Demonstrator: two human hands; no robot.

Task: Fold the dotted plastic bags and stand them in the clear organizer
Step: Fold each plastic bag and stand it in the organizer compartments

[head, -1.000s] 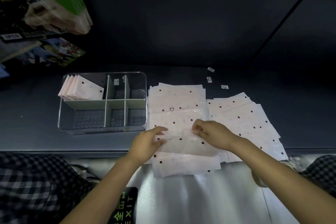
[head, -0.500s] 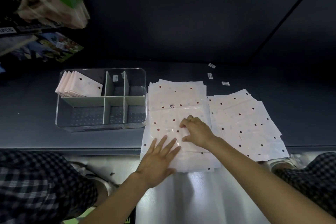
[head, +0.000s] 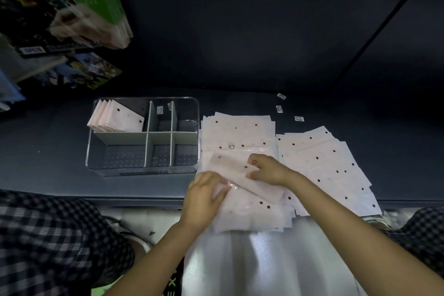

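1. Head view looks down on a dark shelf [head: 60, 151] with a clear organizer [head: 96, 158] standing on its left part.
2. White dividers [head: 147, 138] cut the organizer into six compartments, three far and three near.
3. The far left compartment holds several folded bags [head: 115, 118], standing on edge and leaning to the left, packed one against the other.
4. The far middle compartment shows a small label [head: 160, 110]; what lies in the far right one is too dark to tell.
5. The three near compartments show only the dotted floor of the organizer.
6. Just right of the organizer lies a stack of flat dotted bags [head: 237, 132], reaching over the near edge of the shelf.
7. On top of this stack lies one dotted bag [head: 230, 166], partly folded, with its left near part lifted.
8. The left hand [head: 204, 197] holds the near left edge of this bag, fingers curled round the plastic.
9. The right hand [head: 269, 169] pinches the same bag at its right part, fingers bent on the fold.
10. The two hands are near to each other but not touching.
11. A second pile of dotted bags [head: 336, 166] is fanned out further right, beside the first stack.
12. Three small stickers [head: 299, 118] lie on the shelf beyond the piles.
13. Checked cloth [head: 48, 235] shows at the near left and near right corners.
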